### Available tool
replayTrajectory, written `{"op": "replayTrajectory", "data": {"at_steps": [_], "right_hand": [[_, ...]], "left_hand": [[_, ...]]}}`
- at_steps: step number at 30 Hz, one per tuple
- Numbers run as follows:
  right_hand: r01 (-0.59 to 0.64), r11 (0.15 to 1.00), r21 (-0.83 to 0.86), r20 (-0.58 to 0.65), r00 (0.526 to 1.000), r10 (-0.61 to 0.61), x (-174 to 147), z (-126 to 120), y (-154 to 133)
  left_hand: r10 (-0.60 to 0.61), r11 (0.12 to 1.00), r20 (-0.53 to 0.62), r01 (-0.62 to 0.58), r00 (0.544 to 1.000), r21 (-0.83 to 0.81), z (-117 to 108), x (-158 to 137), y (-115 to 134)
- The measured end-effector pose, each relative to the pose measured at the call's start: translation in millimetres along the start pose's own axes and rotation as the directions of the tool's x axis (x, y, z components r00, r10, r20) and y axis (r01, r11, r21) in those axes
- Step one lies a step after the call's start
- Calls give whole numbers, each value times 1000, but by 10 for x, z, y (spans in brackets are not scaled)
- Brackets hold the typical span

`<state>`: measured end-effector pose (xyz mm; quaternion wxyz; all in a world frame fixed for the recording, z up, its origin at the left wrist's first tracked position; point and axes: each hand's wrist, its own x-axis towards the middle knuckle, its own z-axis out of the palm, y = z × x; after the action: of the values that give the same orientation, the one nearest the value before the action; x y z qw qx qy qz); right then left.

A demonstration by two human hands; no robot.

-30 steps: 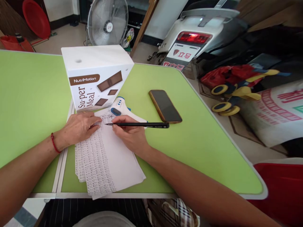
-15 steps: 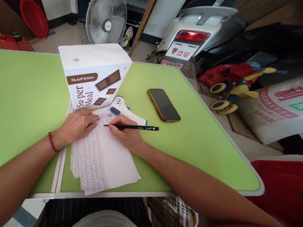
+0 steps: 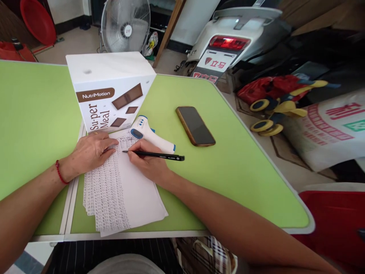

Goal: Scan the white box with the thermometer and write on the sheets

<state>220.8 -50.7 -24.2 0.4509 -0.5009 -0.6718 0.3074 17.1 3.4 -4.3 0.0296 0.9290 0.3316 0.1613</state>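
Note:
My right hand [image 3: 149,163] pinches a black pen [image 3: 159,155], its tip over the top sheet of a stack of white paper [image 3: 139,198]. Rows of small handwritten marks fill the left part of the sheets; the right part of the top one is blank. My left hand [image 3: 92,152] lies flat on the upper left of the stack, fingers loosely stretched and holding nothing. Just beyond my right hand is a white and blue infrared thermometer [image 3: 154,139]. A white NutriMotion box [image 3: 111,87] stands at the top of the paper, close to my left fingers.
A smartphone [image 3: 195,126] in a brown case lies to the right on the green table [image 3: 234,182]. Past the table are a fan [image 3: 125,28], a white scooter [image 3: 225,38], a yellow and blue wheeled toy [image 3: 273,114] and a large printed sack [image 3: 330,129].
The pen's back end has swung slightly toward me, while my right hand stays at about the same spot on the paper. The whole view has shifted a little. My left hand keeps its place.

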Motion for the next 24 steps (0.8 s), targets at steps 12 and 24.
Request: {"op": "replayTrajectory", "data": {"at_steps": [12,24], "right_hand": [[-4,998,65,-48,999,7,12,-2,13],[-39,997,62,-13,999,40,9,-12,7]], "left_hand": [[-6,1000,8,6,1000,1,6,2,1],[11,1000,-13,-11,1000,-11,13,-10,-16]]}}
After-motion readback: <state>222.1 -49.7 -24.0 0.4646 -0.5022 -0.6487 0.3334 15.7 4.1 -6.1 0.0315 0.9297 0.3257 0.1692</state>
